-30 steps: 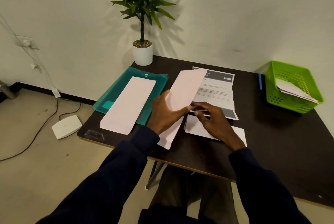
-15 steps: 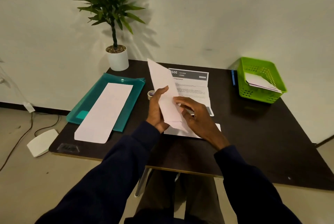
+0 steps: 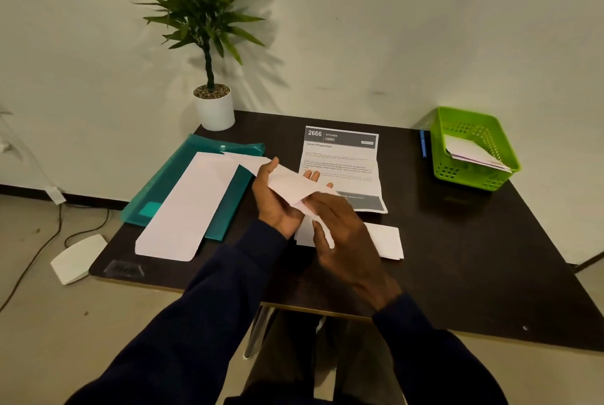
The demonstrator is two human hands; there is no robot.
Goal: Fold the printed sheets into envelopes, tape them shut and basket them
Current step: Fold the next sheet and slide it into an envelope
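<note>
My left hand (image 3: 274, 200) grips a long white envelope (image 3: 287, 184) that lies across its palm and points left over the teal folder. My right hand (image 3: 340, 231) pinches the envelope's near end, which folds to a point. A printed sheet (image 3: 343, 159) headed "2666 Kitchen" lies unfolded on the dark table (image 3: 457, 257) behind my hands. A folded white sheet (image 3: 385, 241) rests flat under my right hand. At the far right stands the green basket (image 3: 470, 175) with white envelopes inside it.
A teal plastic folder (image 3: 163, 202) lies at the left with a long white envelope (image 3: 186, 211) on top. A potted plant (image 3: 214, 107) stands at the back left corner. A blue pen (image 3: 423, 143) lies beside the basket. Cables and a white device (image 3: 78, 257) are on the floor.
The envelope has swung from standing upright in my hands to lying nearly level, pointing left. My right hand moved from its side to its near end. The camera view shifted slightly.
</note>
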